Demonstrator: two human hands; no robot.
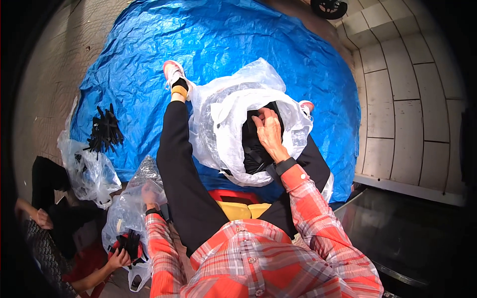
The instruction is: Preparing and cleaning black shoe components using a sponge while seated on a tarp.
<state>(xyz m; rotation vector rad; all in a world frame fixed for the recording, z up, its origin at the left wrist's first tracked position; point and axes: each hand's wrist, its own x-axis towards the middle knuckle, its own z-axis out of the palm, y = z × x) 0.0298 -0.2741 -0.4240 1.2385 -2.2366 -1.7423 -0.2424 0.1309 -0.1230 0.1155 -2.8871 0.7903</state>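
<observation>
Between my spread legs stands a large white plastic bag (226,116), its mouth rolled wide around black items (254,149) that look like folded straps. My right hand (269,130) reaches into that opening, fingers curled together over the black contents. Whatever they pinch is hidden. On my left side, a clear plastic bag (115,211) lies beside my thigh, with black straps and something red at its lower end. My left hand (149,193) is at this bag's upper part, partly behind the film; its fingers are too blurred to read.
A blue tarp (223,35) covers the ground. On it lies a bundle of black straps (105,130), near another clear bag (92,166). At lower left, a co-worker's hand (119,259) touches black straps. Tiled steps (397,99) and a dark glossy panel (387,228) border the right.
</observation>
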